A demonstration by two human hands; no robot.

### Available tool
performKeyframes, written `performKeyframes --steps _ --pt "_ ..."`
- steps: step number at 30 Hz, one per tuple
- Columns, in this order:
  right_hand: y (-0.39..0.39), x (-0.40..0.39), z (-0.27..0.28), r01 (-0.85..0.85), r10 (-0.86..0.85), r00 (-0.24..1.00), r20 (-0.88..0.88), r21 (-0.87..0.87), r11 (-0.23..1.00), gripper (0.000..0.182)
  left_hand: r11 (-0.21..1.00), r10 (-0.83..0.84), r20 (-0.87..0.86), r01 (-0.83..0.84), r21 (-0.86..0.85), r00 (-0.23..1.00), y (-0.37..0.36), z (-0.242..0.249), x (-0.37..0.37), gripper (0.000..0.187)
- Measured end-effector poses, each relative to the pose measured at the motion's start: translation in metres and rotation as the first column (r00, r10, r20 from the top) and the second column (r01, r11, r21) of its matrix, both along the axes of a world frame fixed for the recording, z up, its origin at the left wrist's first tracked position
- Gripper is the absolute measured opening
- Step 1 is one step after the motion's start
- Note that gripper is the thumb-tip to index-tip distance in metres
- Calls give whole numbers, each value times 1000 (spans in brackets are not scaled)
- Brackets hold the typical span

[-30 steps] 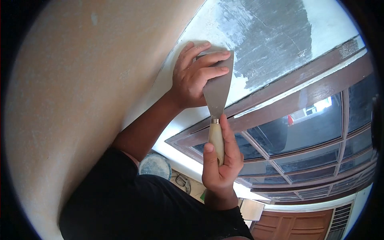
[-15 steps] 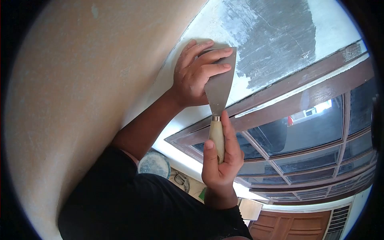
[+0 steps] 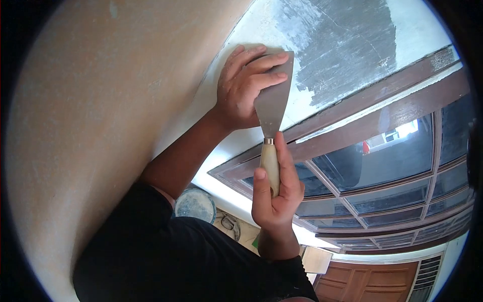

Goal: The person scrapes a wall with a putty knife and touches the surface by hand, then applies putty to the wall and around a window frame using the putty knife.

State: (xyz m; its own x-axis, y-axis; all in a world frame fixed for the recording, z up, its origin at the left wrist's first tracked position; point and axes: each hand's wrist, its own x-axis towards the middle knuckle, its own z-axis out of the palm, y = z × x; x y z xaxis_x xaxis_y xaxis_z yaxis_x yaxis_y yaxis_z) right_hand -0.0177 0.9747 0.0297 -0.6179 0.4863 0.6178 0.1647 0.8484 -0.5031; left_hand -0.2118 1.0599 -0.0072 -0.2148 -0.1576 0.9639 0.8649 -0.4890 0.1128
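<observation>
A putty knife [image 3: 274, 103] with a broad grey blade and a pale handle points upward in front of the wall. My right hand [image 3: 282, 194] is closed round its handle, the index finger laid along the side by the ferrule and the thumb on the other side. Across the upper blade lie the fingers of my left hand [image 3: 241, 88], pressing on it; its thumb is hidden. Pale dust marks the left fingers. Just right of the blade, the white wall [image 3: 307, 103] carries a grey patch [image 3: 347, 48] with streaky edges.
A brown-framed window [image 3: 387, 166] runs along the right below the patch. On the left stretches a beige wall surface [image 3: 110, 100]. A bucket [image 3: 195, 205] with whitish residue stands below, near a coiled cable [image 3: 231, 226]. A wooden door [image 3: 370, 282] is at lower right.
Both hands and the putty knife have shifted slightly up and to the left together. The grip on the handle and the fingers on the blade look the same.
</observation>
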Motion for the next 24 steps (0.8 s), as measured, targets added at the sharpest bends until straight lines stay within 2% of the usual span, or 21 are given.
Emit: performKeyframes --steps 3,7,9,12,15,19,21,24 --pt "-1 0 -1 -63 65 995 -71 29 998 54 1000 -10 -1 10 13 1000 1 1 -1 43" --pt "1 1 0 -38 39 998 -46 30 999 54 999 34 -20 -34 19 999 1 0 -1 43" --pt "1 1 1 -83 89 992 -84 70 994 54 1000 23 -12 -22 16 1000 0 3 -2 43" --pt "2 -2 0 -22 21 1000 -22 -27 999 54 1000 -11 17 11 13 1000 0 2 1 43" --pt "-3 1 0 -69 72 994 -83 42 997 54 1000 -4 0 4 21 1000 0 3 -2 43" --pt "-1 -1 -4 -14 13 998 -62 -6 1000 54 1000 -2 -14 1 -16 1000 -5 2 0 44" --pt "-4 0 0 -61 62 995 -76 10 998 54 999 2 -45 -4 -40 999 -6 4 -1 46" --pt "1 0 -4 -46 46 997 -62 2 999 54 999 7 -40 -9 -46 999 -5 4 -1 47"
